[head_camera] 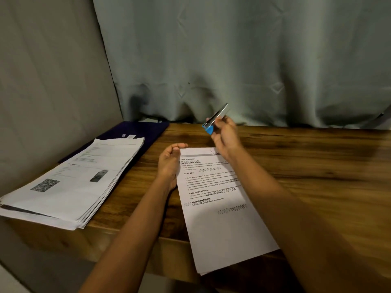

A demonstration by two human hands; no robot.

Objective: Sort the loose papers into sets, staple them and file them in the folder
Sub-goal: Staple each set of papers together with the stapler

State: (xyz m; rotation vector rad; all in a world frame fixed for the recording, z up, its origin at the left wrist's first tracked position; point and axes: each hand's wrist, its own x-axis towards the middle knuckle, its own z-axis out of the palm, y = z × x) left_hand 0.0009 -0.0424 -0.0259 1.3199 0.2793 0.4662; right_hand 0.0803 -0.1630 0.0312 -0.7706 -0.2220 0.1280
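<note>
Pinching "TASK GOAL" papers (218, 225) is the left hand (169, 163); right hand (226, 138) grasps stapler (215, 118).

The printed sheet (222, 229) has a top line that looks like "Desk Organizer". Below it come bold headings: "INITIAL SCENE SETUP", "TASK GOAL", "TASK DESCRIPTION" and "REQUIRED ITEMS". Its small print is too fine to read. Left of that sheet, the stack of papers (84, 176) shows a QR code (45, 185). Beyond-left of the sheet, the folder (152, 127) bears a white label (129, 136), which is illegible.
</note>
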